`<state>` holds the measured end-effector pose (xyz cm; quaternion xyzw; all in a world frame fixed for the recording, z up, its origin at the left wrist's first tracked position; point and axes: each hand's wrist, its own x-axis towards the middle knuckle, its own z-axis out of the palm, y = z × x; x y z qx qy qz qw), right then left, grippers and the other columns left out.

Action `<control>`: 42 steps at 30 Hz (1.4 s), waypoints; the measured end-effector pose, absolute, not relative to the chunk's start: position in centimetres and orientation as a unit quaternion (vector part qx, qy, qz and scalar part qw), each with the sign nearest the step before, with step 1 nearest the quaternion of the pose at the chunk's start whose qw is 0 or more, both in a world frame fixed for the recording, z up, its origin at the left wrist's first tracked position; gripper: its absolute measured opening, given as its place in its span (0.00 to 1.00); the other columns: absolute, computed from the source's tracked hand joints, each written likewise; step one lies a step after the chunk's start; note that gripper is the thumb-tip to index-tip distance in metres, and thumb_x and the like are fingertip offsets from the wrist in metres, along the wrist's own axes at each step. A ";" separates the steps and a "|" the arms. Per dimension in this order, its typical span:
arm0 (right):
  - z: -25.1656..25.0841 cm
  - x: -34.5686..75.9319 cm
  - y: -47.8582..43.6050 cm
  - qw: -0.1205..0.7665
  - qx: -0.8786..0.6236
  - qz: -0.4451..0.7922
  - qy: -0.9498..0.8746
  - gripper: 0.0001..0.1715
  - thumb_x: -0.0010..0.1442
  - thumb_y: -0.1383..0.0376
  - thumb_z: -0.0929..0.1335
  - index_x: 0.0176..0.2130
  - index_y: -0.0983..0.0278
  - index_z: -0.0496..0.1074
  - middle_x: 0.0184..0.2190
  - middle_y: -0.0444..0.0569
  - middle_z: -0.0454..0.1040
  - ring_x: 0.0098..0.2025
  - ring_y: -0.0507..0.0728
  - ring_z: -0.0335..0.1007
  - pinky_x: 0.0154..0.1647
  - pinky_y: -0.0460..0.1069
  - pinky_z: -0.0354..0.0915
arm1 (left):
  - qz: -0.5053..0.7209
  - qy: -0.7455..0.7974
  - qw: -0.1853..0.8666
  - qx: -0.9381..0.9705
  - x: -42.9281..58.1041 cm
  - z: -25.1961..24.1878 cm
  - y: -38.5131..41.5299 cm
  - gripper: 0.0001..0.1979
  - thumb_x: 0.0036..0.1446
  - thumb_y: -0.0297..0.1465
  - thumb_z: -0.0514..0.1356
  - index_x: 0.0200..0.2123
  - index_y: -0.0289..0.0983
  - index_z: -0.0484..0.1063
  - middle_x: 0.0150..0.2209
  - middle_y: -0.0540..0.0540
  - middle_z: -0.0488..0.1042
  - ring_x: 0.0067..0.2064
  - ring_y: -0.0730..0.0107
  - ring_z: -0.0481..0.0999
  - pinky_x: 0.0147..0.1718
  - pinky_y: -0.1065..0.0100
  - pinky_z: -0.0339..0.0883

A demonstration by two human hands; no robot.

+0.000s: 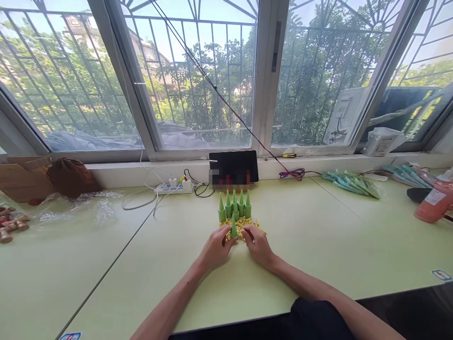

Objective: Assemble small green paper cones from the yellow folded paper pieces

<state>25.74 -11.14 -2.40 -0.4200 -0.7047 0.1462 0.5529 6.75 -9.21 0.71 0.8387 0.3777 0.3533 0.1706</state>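
My left hand (215,246) is closed around the lower part of a green cone (234,227), which points upward. Just to its right, my right hand (259,245) has its thumb and fingers pinched together; whatever it holds is too small to make out. Small yellow pieces (244,222) lie in a loose heap on the table under and behind the fingers. Behind the heap stand several green cones on green cylinders (228,208), upright in close rows.
A dark tablet (233,169) leans by the window sill. At left are a power strip (174,188) with cables, clear plastic (102,210) and wooden figures (10,224). Green packets (350,183) and a red bottle (432,202) lie or stand at right on the table (318,236).
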 end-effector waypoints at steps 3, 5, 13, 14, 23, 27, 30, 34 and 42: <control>-2.3 25.7 -11.3 0.554 -0.413 0.149 -0.707 0.13 0.73 0.58 0.62 0.44 0.61 0.73 0.34 0.50 0.78 0.33 0.58 0.74 0.34 0.51 0.70 | 0.363 0.376 0.163 0.837 6.8 0.6 -9.1 0.05 0.64 0.33 0.59 0.40 0.39 0.73 0.32 0.49 0.74 0.25 0.72 0.66 0.27 0.69 0.63; -2.3 25.7 -11.3 0.554 -0.407 0.150 -0.710 0.12 0.73 0.59 0.63 0.46 0.61 0.73 0.36 0.51 0.79 0.34 0.58 0.75 0.35 0.51 0.71 | 0.364 0.375 0.162 0.837 6.8 0.5 -9.0 0.05 0.64 0.34 0.59 0.40 0.39 0.73 0.32 0.49 0.74 0.25 0.72 0.66 0.27 0.69 0.63; -2.4 25.9 -11.2 0.554 -0.396 0.171 -0.712 0.11 0.72 0.59 0.63 0.44 0.60 0.73 0.37 0.51 0.79 0.36 0.59 0.75 0.37 0.52 0.71 | 0.360 0.368 0.158 0.842 6.9 0.7 -9.2 0.04 0.64 0.33 0.59 0.40 0.39 0.72 0.32 0.50 0.73 0.25 0.72 0.67 0.28 0.69 0.63; -2.4 25.9 -11.1 0.554 -0.397 0.172 -0.711 0.12 0.72 0.59 0.63 0.43 0.60 0.73 0.37 0.51 0.78 0.36 0.59 0.75 0.37 0.52 0.71 | 0.358 0.369 0.158 0.843 6.9 0.7 -9.2 0.04 0.64 0.32 0.59 0.40 0.39 0.72 0.32 0.50 0.73 0.25 0.72 0.67 0.28 0.69 0.63; -2.4 25.8 -11.0 0.541 -0.414 0.160 -0.715 0.17 0.74 0.57 0.61 0.37 0.61 0.72 0.31 0.48 0.75 0.31 0.57 0.71 0.33 0.49 0.67 | 0.346 0.374 0.155 0.847 6.9 0.9 -9.4 0.03 0.64 0.32 0.59 0.38 0.39 0.71 0.31 0.51 0.72 0.26 0.72 0.66 0.28 0.69 0.60; -2.2 25.8 -11.2 0.537 -0.416 0.155 -0.717 0.18 0.74 0.57 0.61 0.37 0.61 0.72 0.30 0.47 0.75 0.31 0.57 0.71 0.33 0.49 0.67 | 0.340 0.374 0.155 0.849 6.9 1.0 -9.4 0.03 0.65 0.32 0.59 0.38 0.39 0.71 0.31 0.51 0.71 0.26 0.72 0.65 0.28 0.70 0.60; -2.1 25.8 -11.3 0.539 -0.411 0.145 -0.721 0.16 0.74 0.57 0.62 0.42 0.61 0.74 0.34 0.50 0.76 0.34 0.57 0.72 0.34 0.50 0.68 | 0.341 0.372 0.155 0.849 6.9 0.9 -9.3 0.03 0.65 0.32 0.59 0.39 0.39 0.71 0.32 0.51 0.72 0.26 0.72 0.65 0.28 0.70 0.60; -2.0 25.7 -11.5 0.547 -0.400 0.152 -0.719 0.14 0.73 0.58 0.62 0.48 0.62 0.73 0.39 0.52 0.76 0.34 0.57 0.72 0.33 0.50 0.69 | 0.345 0.370 0.149 0.850 6.8 0.7 -9.2 0.03 0.64 0.31 0.60 0.40 0.38 0.71 0.31 0.51 0.72 0.26 0.72 0.66 0.28 0.70 0.60; -2.4 25.7 -11.2 0.552 -0.401 0.155 -0.715 0.13 0.73 0.59 0.62 0.43 0.61 0.72 0.36 0.51 0.77 0.35 0.58 0.73 0.35 0.51 0.69 | 0.339 0.372 0.153 0.851 6.8 0.7 -9.2 0.03 0.64 0.31 0.60 0.41 0.38 0.71 0.32 0.51 0.72 0.26 0.73 0.65 0.28 0.70 0.60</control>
